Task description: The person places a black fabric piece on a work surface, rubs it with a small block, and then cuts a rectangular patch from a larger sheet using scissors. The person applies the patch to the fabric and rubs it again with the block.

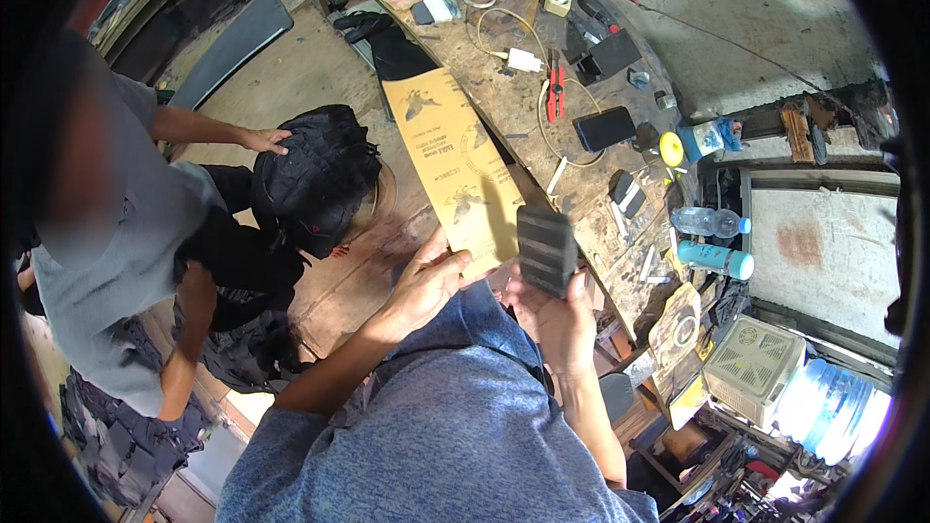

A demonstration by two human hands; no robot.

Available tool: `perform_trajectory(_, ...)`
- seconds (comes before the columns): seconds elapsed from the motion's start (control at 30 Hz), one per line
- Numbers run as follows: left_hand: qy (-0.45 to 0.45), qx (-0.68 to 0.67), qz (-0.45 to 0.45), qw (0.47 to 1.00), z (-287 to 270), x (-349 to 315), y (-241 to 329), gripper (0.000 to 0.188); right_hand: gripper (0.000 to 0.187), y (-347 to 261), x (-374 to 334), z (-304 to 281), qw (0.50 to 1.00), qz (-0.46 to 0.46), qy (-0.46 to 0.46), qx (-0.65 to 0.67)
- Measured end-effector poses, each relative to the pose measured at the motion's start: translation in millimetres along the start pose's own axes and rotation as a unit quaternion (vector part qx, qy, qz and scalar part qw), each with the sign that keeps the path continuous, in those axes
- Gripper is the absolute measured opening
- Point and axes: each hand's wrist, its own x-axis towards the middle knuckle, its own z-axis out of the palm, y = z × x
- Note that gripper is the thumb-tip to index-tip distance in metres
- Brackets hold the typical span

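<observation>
My left hand (pixel 424 283) pinches the lower end of a tan sandpaper sheet (pixel 455 169) between thumb and fingers. The printed back of the sheet faces up, and it stretches away toward the workbench edge. In my right hand (pixel 567 320) is a black block with ridges (pixel 545 250), tilted up and gripped at its lower end. The block sits just right of the sheet's near end; I cannot tell whether they touch. Part of the right fingers is hidden behind the block.
A wooden workbench (pixel 504 58) runs along the right with red-handled pliers (pixel 555 87), a phone (pixel 604 129), a charger (pixel 524 60), cables and a teal bottle (pixel 715 259). On the left a person in a grey shirt (pixel 145 223) handles a black backpack (pixel 320 174).
</observation>
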Motion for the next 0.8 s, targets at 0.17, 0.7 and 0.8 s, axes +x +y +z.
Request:
perform_trajectory(0.17, -0.054, -0.062, 0.017, 0.996, 9.9, 0.5, -6.5, 0.068, 0.069, -5.1, -1.0, 5.2, 0.694, -0.381, 0.084, -0.606)
perform_trajectory(0.7, -0.112, -0.106, 0.039, 0.987, 23.7, -2.0, -14.4, 0.073, 0.067, 10.5, 12.3, 16.8, 0.579, -0.426, 0.125, -0.684)
perform_trajectory(0.8, -0.098, -0.091, 0.042, 0.99, 24.5, -3.6, -14.9, 0.072, 0.067, 10.6, 11.7, 17.7, 0.574, -0.432, 0.123, -0.684)
